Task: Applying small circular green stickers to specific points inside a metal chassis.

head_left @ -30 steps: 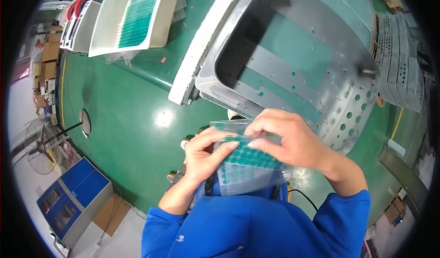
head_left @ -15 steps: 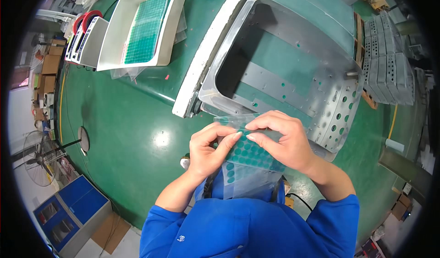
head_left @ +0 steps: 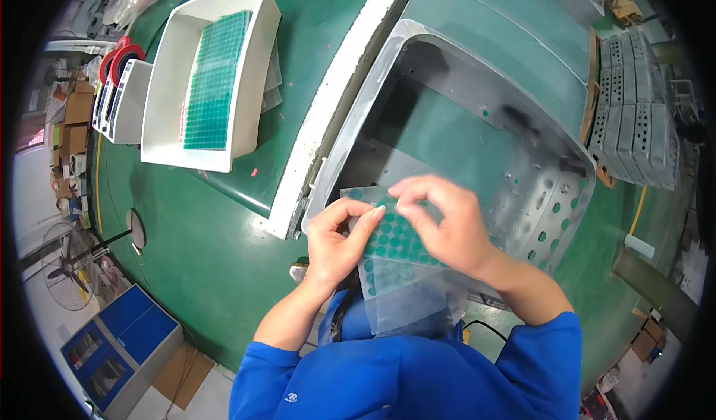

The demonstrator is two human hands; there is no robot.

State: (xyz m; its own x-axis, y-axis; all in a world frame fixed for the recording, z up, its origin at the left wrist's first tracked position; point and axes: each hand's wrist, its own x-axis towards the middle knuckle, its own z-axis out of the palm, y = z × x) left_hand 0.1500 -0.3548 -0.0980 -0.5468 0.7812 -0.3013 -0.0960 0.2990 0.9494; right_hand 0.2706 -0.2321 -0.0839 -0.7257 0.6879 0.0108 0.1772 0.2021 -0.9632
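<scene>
Between the thumb and forefinger of my left hand (head_left: 334,240) is the upper left part of a clear sheet of green round stickers (head_left: 394,242). My right hand (head_left: 453,228) is over the sheet's upper right part, thumb and forefinger brought together; motion blur hides what is between them. Below the dots, clear film (head_left: 406,301) hangs down in front of my blue clothes. Just beyond my hands lies a large open grey metal housing (head_left: 339,152), with screw holes inside and a row of round holes along its right wall.
The housing rests on a green-topped table (head_left: 514,17) with a white edge (head_left: 328,99). At the upper left, a white bin (head_left: 250,99) holds green dotted sheets (head_left: 216,84), beside red tape rolls (head_left: 123,61). Perforated metal parts (head_left: 634,129) are stacked at the right. A fan (head_left: 67,271) stands left.
My right hand has lifted slightly and shifted off the sheet's top edge, while my left hand keeps its grip. The view has shifted, so the housing and bin appear lower.
</scene>
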